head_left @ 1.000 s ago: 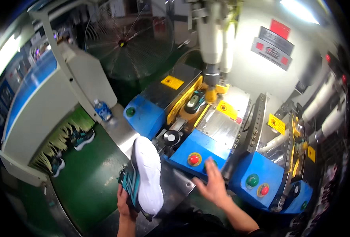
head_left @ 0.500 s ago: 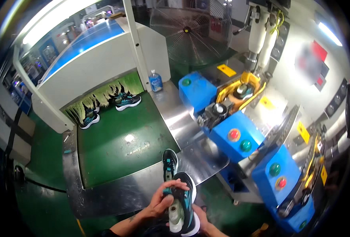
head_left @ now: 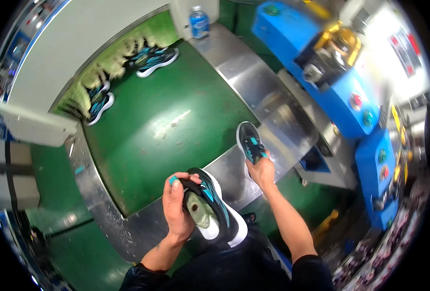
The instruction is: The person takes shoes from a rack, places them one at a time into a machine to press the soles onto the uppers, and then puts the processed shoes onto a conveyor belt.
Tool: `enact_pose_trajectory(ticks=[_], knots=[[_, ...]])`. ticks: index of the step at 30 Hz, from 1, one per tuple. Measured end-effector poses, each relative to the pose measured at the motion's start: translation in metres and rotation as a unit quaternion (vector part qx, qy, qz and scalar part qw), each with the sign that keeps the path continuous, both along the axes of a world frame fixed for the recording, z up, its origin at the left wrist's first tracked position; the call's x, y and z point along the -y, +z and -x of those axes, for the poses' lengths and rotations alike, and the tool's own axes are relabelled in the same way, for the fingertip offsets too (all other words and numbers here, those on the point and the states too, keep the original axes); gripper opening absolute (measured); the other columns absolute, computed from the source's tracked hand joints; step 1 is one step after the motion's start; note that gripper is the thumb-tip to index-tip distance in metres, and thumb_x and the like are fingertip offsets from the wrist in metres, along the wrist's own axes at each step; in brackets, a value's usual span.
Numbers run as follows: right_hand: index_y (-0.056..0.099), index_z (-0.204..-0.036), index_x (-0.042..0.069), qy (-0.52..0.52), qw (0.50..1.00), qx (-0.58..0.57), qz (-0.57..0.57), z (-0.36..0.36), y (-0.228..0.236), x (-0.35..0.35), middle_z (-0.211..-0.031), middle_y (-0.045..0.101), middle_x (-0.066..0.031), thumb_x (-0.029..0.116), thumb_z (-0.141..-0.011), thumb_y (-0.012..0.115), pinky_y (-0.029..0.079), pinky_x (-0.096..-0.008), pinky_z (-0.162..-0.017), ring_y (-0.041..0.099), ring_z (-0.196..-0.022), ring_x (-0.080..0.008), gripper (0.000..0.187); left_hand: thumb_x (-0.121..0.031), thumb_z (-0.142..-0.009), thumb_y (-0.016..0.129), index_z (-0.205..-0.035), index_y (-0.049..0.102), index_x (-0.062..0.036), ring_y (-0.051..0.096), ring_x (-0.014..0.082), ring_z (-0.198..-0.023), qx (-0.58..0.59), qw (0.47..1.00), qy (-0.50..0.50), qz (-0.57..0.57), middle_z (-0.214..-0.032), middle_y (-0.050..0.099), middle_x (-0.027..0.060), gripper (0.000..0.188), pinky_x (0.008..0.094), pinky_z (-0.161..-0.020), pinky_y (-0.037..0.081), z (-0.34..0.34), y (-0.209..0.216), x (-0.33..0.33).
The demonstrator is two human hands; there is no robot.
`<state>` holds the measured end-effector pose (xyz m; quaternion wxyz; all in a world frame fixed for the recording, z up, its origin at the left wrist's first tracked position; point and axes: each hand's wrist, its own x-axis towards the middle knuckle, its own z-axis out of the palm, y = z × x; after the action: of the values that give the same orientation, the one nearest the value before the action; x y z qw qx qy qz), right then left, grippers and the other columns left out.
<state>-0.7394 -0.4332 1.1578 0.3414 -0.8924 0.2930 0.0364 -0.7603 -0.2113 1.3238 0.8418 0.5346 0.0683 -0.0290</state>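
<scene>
My left hand is wrapped round a black and teal sneaker with a white sole, its thumb and fingers at the tongue. A pale green shoe last with a round hole fills that shoe's opening. Farther right, my right hand grips a second sneaker of the same colours by its rear half, over the metal ledge. The palm hides that shoe's heel and opening. More such sneakers, one pair member at the back and another at the left, lie by a fringed curtain.
A green conveyor belt with a steel border lies before me. The pale fringe hangs at the machine's mouth. A blue-labelled bottle stands on the steel ledge. Blue machine housings with red and green buttons stand at the right.
My right hand has left the first sneaker and taken hold of the second one, now farther right. The left hand keeps its shoe, shifted slightly left. The whole view has moved down and closer.
</scene>
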Motion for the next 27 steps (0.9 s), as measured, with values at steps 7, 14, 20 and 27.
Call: enact_pose_trajectory(ticks=[7, 14, 20, 27], knots=[[0.058, -0.106, -0.002, -0.198, 0.923, 0.039, -0.327, 0.108, 0.099, 0.008, -0.089, 0.063, -0.0082, 0.029, -0.074, 0.074, 0.048, -0.0326, -0.075, 0.059, -0.081, -0.0181, 0.048, -0.026, -0.099, 0.038, -0.107, 0.048, -0.0005, 0.052, 0.0228, -0.103, 0.084, 0.985, -0.142, -0.05, -0.091, 0.058, 0.011, 0.029, 0.0362, -0.094, 0.038, -0.018, -0.004, 0.014], [0.054, -0.114, 0.002, -0.283, 0.906, 0.214, -0.231, 0.349, 0.19, -0.025, -0.1, 0.059, -0.0107, 0.033, -0.074, 0.073, 0.041, -0.0317, -0.089, 0.054, -0.095, -0.021, 0.054, -0.04, -0.099, 0.033, -0.104, 0.045, -0.0019, 0.053, 0.0217, -0.082, 0.096, 0.861, -0.488, 0.104, -0.077, 0.053, 0.0105, 0.04, 0.0374, -0.094, 0.037, 0.056, -0.005, 0.117], [0.059, -0.108, 0.0, -0.565, 0.76, 0.307, -0.094, 0.54, 0.196, -0.15, -0.099, 0.06, -0.0142, 0.033, -0.073, 0.073, 0.043, -0.0347, -0.085, 0.056, -0.092, -0.0246, 0.05, -0.049, -0.095, 0.035, -0.103, 0.043, -0.0036, 0.052, 0.024, -0.085, -0.006, 0.58, -0.797, 0.168, -0.073, 0.053, 0.0085, 0.046, 0.0432, -0.099, 0.031, 0.269, 0.018, 0.18], [0.045, -0.125, -0.003, -0.92, 0.34, 0.104, 0.166, 0.629, 0.152, -0.327, -0.113, 0.056, -0.0201, 0.015, -0.075, 0.065, 0.04, -0.0366, -0.093, 0.053, -0.106, -0.0311, 0.057, -0.017, -0.082, 0.056, -0.094, 0.048, -0.0035, 0.053, 0.02, -0.079, -0.061, 0.181, -0.97, 0.152, -0.075, 0.054, 0.0087, 0.02, 0.0392, -0.089, 0.039, 0.451, 0.031, 0.176]])
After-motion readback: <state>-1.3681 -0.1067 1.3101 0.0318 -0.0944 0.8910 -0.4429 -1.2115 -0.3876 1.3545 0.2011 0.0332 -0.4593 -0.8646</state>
